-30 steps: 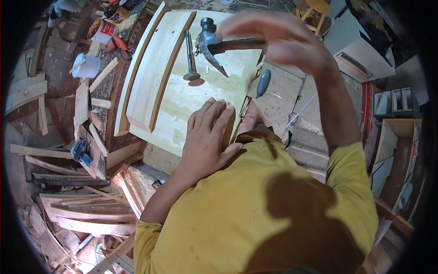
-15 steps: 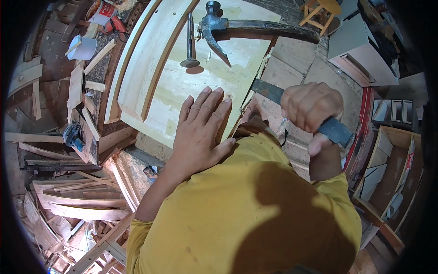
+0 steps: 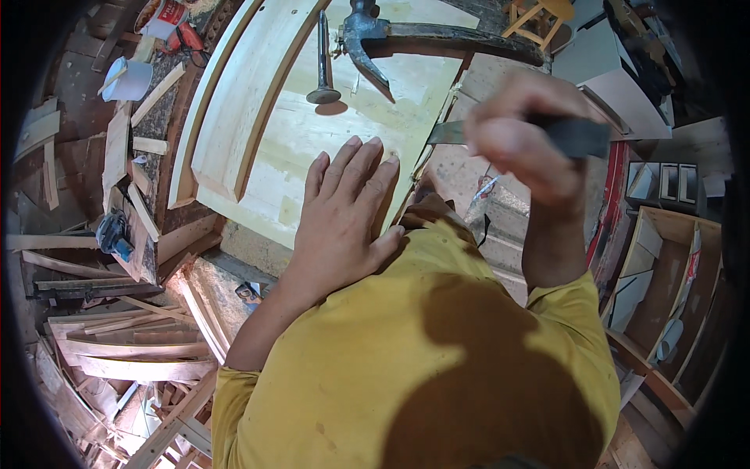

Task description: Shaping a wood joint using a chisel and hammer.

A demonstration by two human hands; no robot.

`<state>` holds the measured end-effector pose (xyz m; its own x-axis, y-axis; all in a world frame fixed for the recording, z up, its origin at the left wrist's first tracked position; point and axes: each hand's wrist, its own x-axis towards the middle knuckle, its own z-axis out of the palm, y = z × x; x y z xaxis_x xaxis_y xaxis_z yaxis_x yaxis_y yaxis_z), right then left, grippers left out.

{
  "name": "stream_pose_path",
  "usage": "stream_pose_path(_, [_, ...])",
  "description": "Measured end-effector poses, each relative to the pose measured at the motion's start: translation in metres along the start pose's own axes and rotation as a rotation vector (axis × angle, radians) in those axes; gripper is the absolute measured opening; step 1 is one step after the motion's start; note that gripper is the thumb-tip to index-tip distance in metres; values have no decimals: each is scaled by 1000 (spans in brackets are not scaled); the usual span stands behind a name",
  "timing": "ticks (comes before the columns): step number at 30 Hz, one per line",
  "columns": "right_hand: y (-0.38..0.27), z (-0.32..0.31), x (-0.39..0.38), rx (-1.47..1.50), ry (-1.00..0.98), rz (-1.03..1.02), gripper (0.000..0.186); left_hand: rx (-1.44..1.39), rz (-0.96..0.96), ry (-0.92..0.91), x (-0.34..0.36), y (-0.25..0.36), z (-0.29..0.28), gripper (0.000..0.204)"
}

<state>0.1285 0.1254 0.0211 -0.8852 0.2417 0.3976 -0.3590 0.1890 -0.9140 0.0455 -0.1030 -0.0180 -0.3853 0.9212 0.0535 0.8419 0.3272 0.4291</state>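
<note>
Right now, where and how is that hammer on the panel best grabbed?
Probably by the dark handle, coming from the right: it reaches past the wooden panel on that side, while the head and pointed claw lie at the left.

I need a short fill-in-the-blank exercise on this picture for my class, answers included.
The person's ____ hand rests on the pale wooden panel.
A flat dark tool is gripped by the ____ hand.
The hammer lies to the ____ of the disc-ended rod.
The person's shirt is ____.
Answers: left; right; right; yellow.
</note>
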Motion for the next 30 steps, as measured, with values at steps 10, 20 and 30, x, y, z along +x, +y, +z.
stream_pose_path(10, [-6,22,76,121,-44,535,33,3,3,8,-2,1,2,76])
stream_pose_path(20, [35,-16,-13,522,-16,-18,21,-37,-18,8,1,-1,1,72])
stream_pose_path(30, [58,-26,-43,782,182,-243,18,41,53,-40,8,5,1,65])
